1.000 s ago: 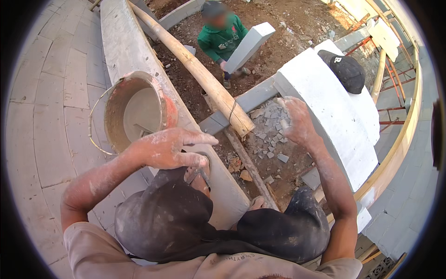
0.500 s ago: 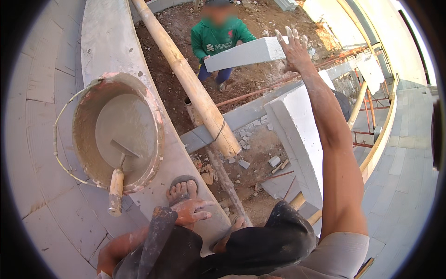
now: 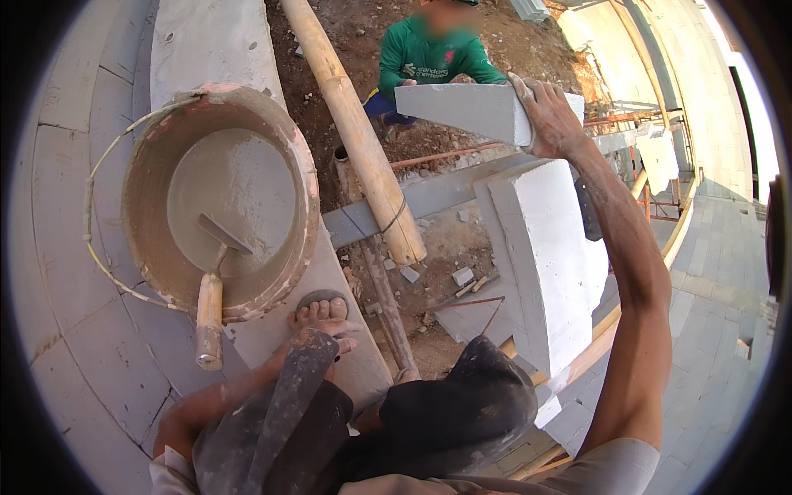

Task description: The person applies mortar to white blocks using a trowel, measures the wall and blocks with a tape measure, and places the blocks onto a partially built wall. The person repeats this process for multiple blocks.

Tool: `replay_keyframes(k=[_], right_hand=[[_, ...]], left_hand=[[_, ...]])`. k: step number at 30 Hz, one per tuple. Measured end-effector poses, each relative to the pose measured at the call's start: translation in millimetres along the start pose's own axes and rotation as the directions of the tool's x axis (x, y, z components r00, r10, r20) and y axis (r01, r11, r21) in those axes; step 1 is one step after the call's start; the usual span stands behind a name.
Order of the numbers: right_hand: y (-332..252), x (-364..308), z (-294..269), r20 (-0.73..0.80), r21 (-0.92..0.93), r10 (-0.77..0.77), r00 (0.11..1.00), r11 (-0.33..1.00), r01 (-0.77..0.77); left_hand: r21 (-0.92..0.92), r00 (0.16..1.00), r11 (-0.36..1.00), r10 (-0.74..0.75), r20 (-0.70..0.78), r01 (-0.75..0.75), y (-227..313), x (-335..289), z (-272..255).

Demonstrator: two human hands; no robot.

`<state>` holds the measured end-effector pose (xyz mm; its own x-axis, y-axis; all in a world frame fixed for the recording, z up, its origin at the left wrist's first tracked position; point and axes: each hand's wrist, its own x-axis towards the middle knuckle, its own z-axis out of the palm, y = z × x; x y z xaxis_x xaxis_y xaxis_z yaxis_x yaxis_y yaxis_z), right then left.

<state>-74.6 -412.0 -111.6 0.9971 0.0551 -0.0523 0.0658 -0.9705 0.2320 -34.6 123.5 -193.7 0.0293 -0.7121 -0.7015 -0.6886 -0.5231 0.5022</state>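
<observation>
A pale, flat building block (image 3: pixel 474 107) is held up by a person in a green top (image 3: pixel 433 62), who stands lower down across the beam. My right hand (image 3: pixel 546 115) grips the block's near right end, fingers over the top edge and thumb low on the end face. My left hand (image 3: pixel 334 326) rests by my bare foot, partly hidden behind my dark trouser leg; its visible fingers are stretched out and hold nothing. To the left stands a bucket (image 3: pixel 305 206) of grey wet mortar (image 3: pixel 235 177), with a wooden-handled trowel (image 3: pixel 210 309) leaning in it.
A bamboo pole (image 3: pixel 351 115) crosses a grey beam (image 3: pixel 429 202) ahead. More pale blocks (image 3: pixel 549 264) stand to the right. My foot rests on a narrow concrete ledge (image 3: pixel 351 355). Broken pieces litter the dirt (image 3: pixel 450 243) below; block walls curve along both sides.
My right hand has gone from spread beside the block to gripping its end. The block and the person have shifted right in view. My left hand has drawn back behind the trouser leg.
</observation>
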Motion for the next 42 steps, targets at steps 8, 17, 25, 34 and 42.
replay_keyframes(k=[8, 17, 25, 34, 42], right_hand=[[-43, 4, -142, -0.048, 0.036, 0.154, 0.987, 0.988, -0.152], [-33, -3, -426, 0.067, 0.080, 0.041, 0.997, 0.996, -0.046], [-77, -8, -598, 0.282, 0.113, -0.007, 0.959, 0.993, -0.026], [-208, -19, -598, 0.211, 0.414, -0.255, 0.944, 0.898, 0.150], [-320, -20, -546, 0.101, 0.481, -0.266, 0.959, 0.856, 0.187]], left_hand=[[-0.432, 0.970, 0.883, -0.235, -0.067, 0.184, -5, -170, 38], [-0.944, 0.487, -0.001, -0.856, 0.172, 0.331, 28, -352, 66], [-0.765, 0.609, 0.568, -0.502, -0.614, -0.303, 220, -342, -120], [-0.740, 0.595, 0.653, -0.535, -0.600, -0.159, 312, -329, -146], [-0.800, 0.630, 0.565, -0.550, -0.549, -0.204, 215, -356, -80]])
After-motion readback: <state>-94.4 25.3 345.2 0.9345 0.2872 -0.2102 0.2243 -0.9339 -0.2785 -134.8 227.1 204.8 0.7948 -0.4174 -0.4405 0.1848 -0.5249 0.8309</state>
